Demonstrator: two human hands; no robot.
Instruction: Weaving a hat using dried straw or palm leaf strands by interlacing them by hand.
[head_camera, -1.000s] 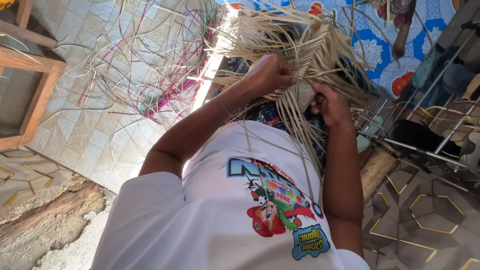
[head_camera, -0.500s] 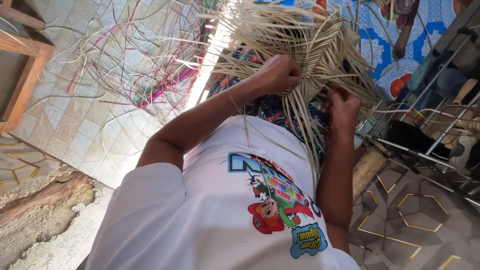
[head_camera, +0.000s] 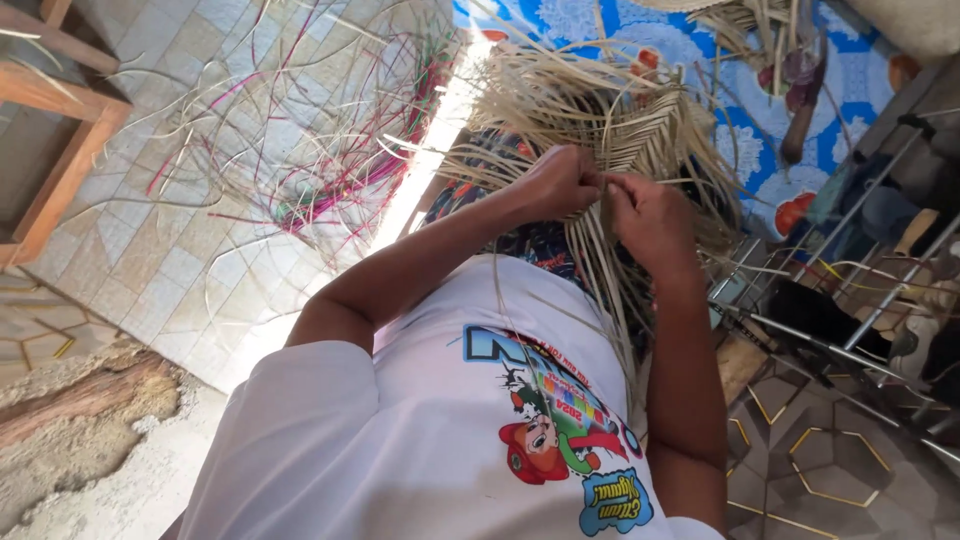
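We look down over our own white printed T-shirt (head_camera: 440, 440) at a half-woven palm-leaf mat (head_camera: 620, 130), and we place everything else against that weaving.

Far to its left, at the frame edge, stands part of a wooden frame (head_camera: 60, 150) on a pale tiled floor (head_camera: 150, 250). Nearer the weaving, still on its left, lies a loose tangle of pink, green and natural strips (head_camera: 330, 150), spread wide across the tiles.

Our left hand (head_camera: 555, 180) is curled tight at the near edge of the weaving, fingers closed on a bunch of pale strips. Just beside it, almost touching, our right hand (head_camera: 650, 215) pinches more strips between thumb and fingers; both hands meet at one spot.

The woven patch shows a diagonal herringbone pattern and sits just beyond the hands, over our lap. Its unwoven straw strips (head_camera: 600, 300) run as a long bundle from the hands down toward our body, so the long axis goes from far to near. Other free ends fan out past the woven part, up and to both sides.

Beyond the weaving lies a blue patterned cloth (head_camera: 760, 150). To the weaving's right, metal rods of a rack (head_camera: 850, 330) stand close to our right forearm, leaving little room there; the tiles on the left side give more open space.
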